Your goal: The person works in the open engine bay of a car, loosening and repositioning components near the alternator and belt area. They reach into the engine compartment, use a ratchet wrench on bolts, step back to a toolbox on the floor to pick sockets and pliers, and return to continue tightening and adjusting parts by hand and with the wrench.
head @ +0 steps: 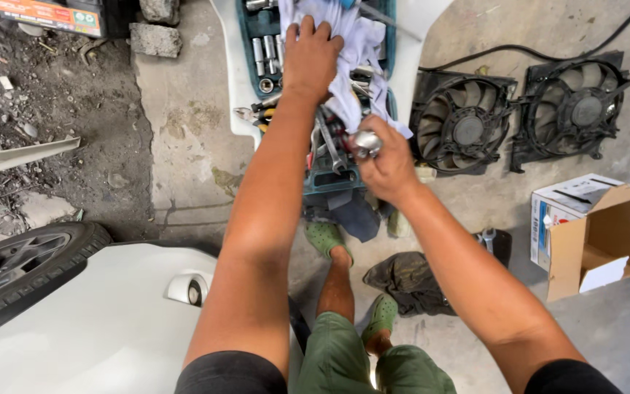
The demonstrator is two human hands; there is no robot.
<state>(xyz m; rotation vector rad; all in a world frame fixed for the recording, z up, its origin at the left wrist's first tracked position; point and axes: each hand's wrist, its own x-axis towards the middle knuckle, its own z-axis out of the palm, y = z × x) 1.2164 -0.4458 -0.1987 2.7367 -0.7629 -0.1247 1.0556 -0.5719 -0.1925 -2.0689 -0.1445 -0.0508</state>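
Now white cloth [359,44] under left hand [310,58], socket [366,142] in right hand [386,171].

socket case [257,22]: top cut off by the frame edge, middle covered by white cloth [351,44]
tyre [16,270]: cut off at left edge
cardboard box [614,241]: right side out of frame

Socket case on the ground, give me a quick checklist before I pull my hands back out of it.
1. Right hand closed on the shiny metal socket piece: ok.
2. Left hand flat on the white rag, holding nothing: ok.
3. Rag clear of the socket case: not ok, it covers much of the tools.
4. Loose wrenches lying inside the case: cannot tell, partly hidden.
5. Feet in green clogs clear of the dark cloth: ok.
6. Radiator fans out of the arms' way: ok.
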